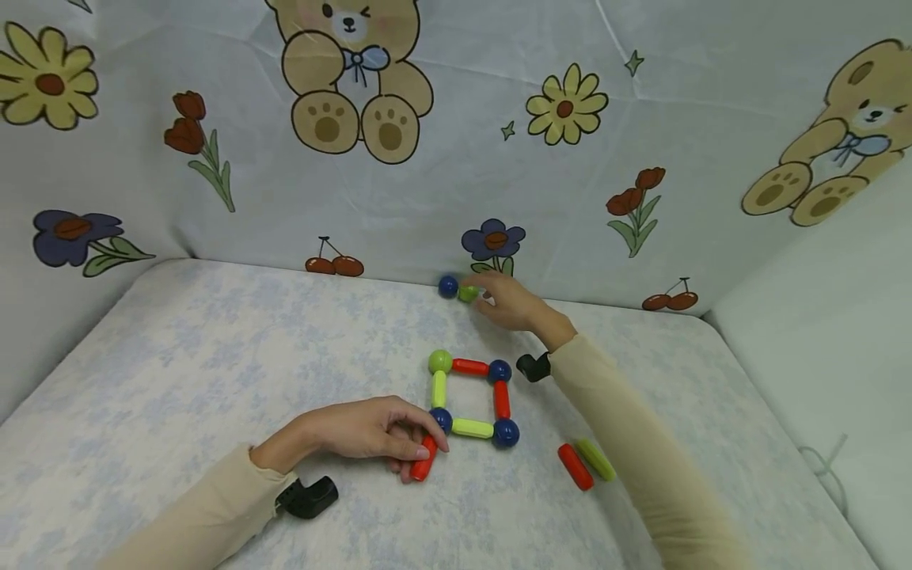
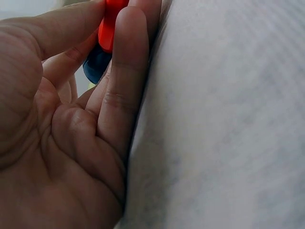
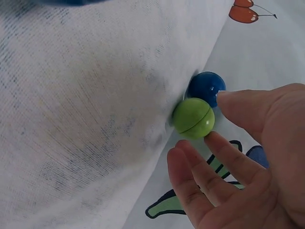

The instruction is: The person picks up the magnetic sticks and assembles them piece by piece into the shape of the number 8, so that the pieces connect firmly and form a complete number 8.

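So the left hand [image 1: 363, 431] has a red rod [image 1: 423, 463] pinched between thumb and fingers, with a blue corner ball [image 1: 441, 419] of the square frame [image 1: 473, 428] sitting just past those fingertips. The right hand [image 1: 509, 302] is up by the printed backdrop [image 1: 427, 198], thumb and fingers spread apart around a green ball [image 3: 193, 118] right at the fingertips (can't tell if they're actually touching it), and a loose blue ball [image 3: 208, 88] is next to that, by the thumb tip.
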Demonstrator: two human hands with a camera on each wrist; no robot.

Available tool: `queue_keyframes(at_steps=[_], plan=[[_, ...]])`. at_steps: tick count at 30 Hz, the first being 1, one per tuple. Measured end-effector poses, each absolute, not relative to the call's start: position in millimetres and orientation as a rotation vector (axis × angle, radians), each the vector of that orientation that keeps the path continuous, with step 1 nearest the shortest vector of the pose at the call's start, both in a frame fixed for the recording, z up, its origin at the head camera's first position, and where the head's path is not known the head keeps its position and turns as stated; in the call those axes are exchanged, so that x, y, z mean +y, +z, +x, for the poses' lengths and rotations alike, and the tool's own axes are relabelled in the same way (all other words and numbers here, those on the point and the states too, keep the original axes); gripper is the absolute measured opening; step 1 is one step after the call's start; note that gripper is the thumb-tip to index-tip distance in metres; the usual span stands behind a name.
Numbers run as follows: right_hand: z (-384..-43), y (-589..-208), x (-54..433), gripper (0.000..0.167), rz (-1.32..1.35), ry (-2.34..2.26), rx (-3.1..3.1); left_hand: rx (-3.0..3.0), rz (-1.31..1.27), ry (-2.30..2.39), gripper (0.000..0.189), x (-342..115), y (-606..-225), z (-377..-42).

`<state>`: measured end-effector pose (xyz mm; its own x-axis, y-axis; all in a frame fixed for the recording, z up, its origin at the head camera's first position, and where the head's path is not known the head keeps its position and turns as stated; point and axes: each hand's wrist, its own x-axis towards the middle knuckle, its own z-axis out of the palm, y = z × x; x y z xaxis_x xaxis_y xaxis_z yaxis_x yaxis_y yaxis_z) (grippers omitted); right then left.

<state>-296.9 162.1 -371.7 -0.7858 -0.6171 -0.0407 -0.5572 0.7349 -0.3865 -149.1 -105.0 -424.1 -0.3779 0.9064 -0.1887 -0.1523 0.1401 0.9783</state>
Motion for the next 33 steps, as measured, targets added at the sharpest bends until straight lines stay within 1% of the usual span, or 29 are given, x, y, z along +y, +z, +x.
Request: queue_keyframes(at_steps=[6, 26, 33], plan=[[-294.6, -375.1, 164.4, 0.038, -0.898, -0.539, 2.772, 1.467, 0.785, 1.417, 0.032, -103.6, -424.4, -148.7], [-297.4, -377.0, 158.8, 0.042, -0.885, -0.426, 2.798, 1.501, 0.765, 1.402, 0.031, -103.5, -423.7, -150.4], [-297.1, -377.9, 157.6, 0.037, -0.935, -0.437, 2.791, 1.49, 0.767, 1.41, 0.031, -103.6, -423.5, -149.7]])
